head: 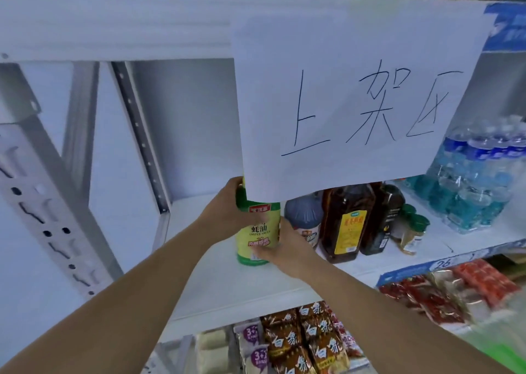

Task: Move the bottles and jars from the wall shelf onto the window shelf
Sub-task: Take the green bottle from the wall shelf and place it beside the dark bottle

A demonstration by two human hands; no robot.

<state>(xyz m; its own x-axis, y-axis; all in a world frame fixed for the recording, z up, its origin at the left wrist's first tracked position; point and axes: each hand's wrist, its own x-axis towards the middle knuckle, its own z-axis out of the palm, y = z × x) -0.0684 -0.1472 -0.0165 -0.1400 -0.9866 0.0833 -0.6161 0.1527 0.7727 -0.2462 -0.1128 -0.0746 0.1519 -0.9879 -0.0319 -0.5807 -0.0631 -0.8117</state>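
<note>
My left hand (225, 205) curls round the shoulder of the green oyster sauce bottle (259, 228), which stands on the white shelf (256, 285); my right hand (284, 248) grips its base. I should keep it upright, clearing the paper sign (355, 103).

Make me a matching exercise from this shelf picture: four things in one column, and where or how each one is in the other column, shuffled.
Things:
1. oyster sauce bottle
2. paper sign
3. water bottle pack
4. brown packets

Place or state:
A. hanging, with handwritten characters on it
B. lowest in view, below the other three
C. held by the left hand near its top and the right hand lower down
D. at the far right of the picture

Pairs: 1-C, 2-A, 3-D, 4-B
</note>
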